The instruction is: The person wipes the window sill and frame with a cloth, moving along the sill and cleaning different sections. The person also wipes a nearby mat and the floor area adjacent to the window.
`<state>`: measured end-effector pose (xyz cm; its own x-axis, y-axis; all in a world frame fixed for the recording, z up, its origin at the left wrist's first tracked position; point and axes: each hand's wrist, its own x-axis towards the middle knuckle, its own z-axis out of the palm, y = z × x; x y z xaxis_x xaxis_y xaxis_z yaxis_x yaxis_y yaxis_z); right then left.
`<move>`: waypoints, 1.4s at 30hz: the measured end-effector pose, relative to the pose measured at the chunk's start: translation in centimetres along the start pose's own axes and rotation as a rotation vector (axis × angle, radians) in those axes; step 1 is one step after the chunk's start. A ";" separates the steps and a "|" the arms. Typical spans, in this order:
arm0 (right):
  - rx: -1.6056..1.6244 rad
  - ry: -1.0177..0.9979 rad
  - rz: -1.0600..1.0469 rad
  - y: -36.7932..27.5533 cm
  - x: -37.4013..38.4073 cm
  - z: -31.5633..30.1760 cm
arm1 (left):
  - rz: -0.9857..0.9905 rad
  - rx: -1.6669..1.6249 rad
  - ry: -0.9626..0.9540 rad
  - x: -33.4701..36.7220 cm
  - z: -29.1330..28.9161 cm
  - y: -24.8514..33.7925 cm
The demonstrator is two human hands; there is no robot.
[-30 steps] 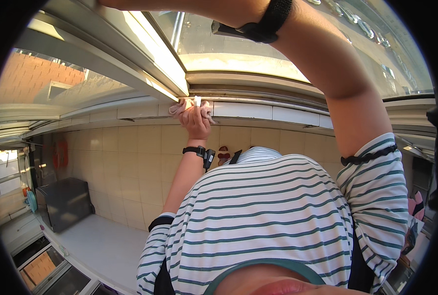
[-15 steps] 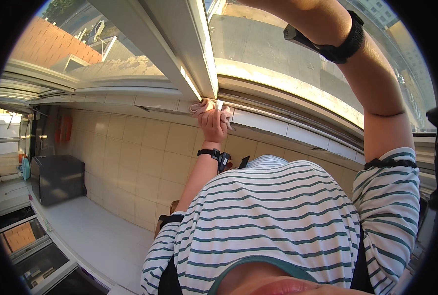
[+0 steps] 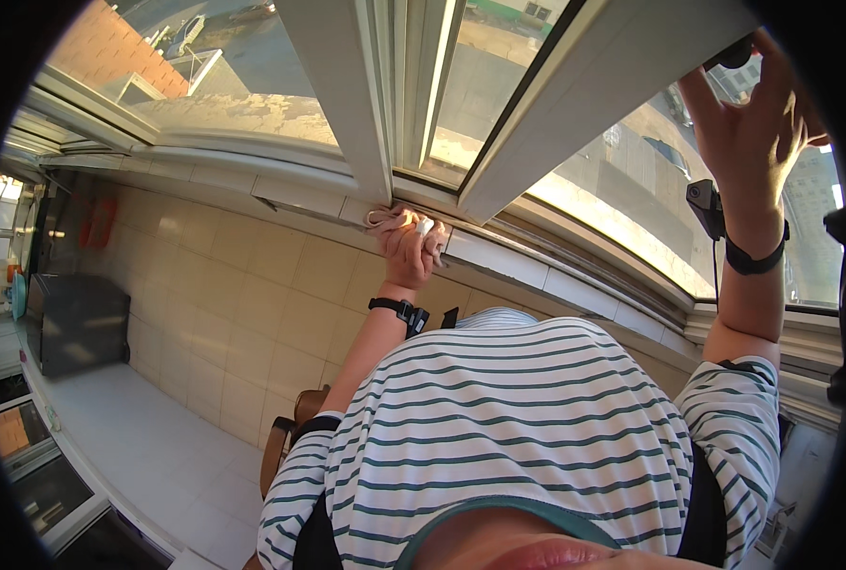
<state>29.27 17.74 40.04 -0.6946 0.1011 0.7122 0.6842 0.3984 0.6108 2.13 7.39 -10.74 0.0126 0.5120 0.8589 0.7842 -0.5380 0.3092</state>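
Note:
My left hand [image 3: 408, 255] is closed around a crumpled pinkish cloth [image 3: 382, 219]. The cloth lies on the tiled sill ledge, at the foot of the window's upright frame. Raised at the upper right, my right hand [image 3: 757, 128] is beside the wide white frame of a window sash [image 3: 598, 100]. Its thumb and forefinger reach around a dark rounded thing [image 3: 732, 51], whose kind I cannot make out. The other fingers are bent and partly lost at the picture's rim. A black strap with a small device [image 3: 703, 199] is on my right wrist.
Along the window runs a sliding track [image 3: 575, 237] above the white-tiled ledge [image 3: 499, 255]. A dark grey box-shaped thing [image 3: 81, 325] stands on the floor [image 3: 171, 418] at the left. Something brown and curved [image 3: 285, 432] is close by my left elbow. Outside, ground shows far below.
The window sash's frame now stands farther right, with a pane gap beside the upright. My right hand has come into view, its forearm lower. My left hand stays on the cloth.

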 end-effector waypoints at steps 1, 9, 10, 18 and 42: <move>-0.049 -0.029 0.015 1.1 -1.4 -1.2 | 0.019 -0.017 0.012 0.1 0.0 0.0; -0.202 -0.189 0.227 7.2 -12.3 -10.0 | 0.056 -0.012 -0.067 -0.8 -0.3 -0.9; -0.178 -0.174 0.250 7.8 -13.7 -11.0 | 0.017 -0.008 -0.087 -0.8 -0.4 -0.8; -0.463 -0.232 0.597 13.2 -25.9 -20.7 | 0.016 -0.084 -0.141 2.5 -1.3 0.8; -0.610 0.038 1.392 17.9 -40.1 -26.8 | -0.037 -0.039 -0.201 1.1 -0.6 0.3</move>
<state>75.34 -3.58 31.70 0.5609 0.0403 0.8269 0.7611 -0.4183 -0.4958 2.01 7.35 -9.44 0.1105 0.6531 0.7491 0.7616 -0.5399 0.3584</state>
